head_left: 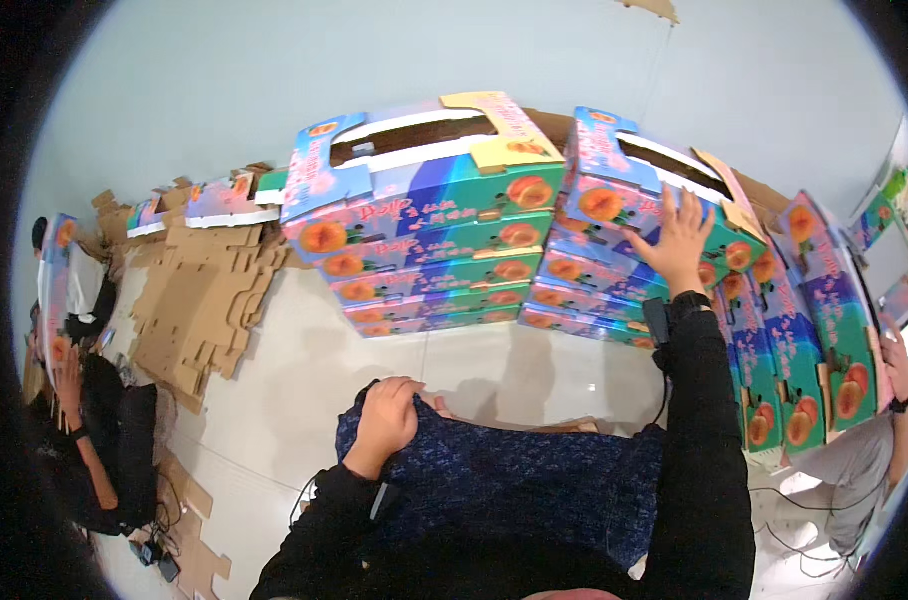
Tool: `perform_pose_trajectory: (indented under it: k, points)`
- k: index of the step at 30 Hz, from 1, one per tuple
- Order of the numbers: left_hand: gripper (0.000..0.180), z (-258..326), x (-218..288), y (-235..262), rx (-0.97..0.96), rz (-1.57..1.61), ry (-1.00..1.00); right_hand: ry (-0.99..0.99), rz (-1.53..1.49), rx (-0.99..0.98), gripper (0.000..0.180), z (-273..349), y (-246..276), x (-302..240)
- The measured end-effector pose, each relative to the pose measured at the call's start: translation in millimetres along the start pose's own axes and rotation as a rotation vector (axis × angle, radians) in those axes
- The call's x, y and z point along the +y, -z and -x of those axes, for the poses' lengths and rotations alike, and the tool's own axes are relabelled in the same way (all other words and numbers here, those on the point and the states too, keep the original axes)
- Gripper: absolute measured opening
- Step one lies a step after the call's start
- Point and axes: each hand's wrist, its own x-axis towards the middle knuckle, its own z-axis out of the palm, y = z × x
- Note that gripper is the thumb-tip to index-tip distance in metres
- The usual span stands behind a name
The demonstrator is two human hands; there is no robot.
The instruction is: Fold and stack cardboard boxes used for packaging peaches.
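- Right hand (682,238): fingers spread, palm flat against the face of the top fruit carton (654,190) of the right-hand stack (614,275); it presses rather than grips.
- Top fruit carton: blue-green with orange fruit pictures, tilted, its long axis running from upper left to lower right, its open handle slot facing up.
- Left hand (386,420): clenched on the dark blue knitted fabric (514,480) at the person's lap, well below the stack.
- Left-hand stack (424,230): similar cartons just left of the right-hand stack, long axes roughly level.
- Upright cartons (814,330): right of the stack, standing on end, another person's hand (899,365) on them.
- Flat brown cardboard (199,300): heaped far left of the stacks.
- Surface: a pale tiled floor (474,365) beneath the stacks; a plain light wall (274,80) behind them.
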Motion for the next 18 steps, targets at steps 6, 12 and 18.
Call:
perform_pose_trajectory:
  k: [6,12,18]
  points:
    - [0.026,-3.3,-7.4,8.8,-0.013,0.022,0.000,-0.061,0.026,-0.006,0.095,-0.2,2.2,-22.3]
    - [0.026,-4.6,-1.8,6.7,-0.047,0.046,0.038,-0.061,0.177,-0.061,0.090,1.0,-1.6,-13.4]
    - [0.024,-2.4,-4.0,5.8,-0.040,0.035,0.076,-0.058,0.261,-0.143,0.084,-9.1,4.3,-13.7]
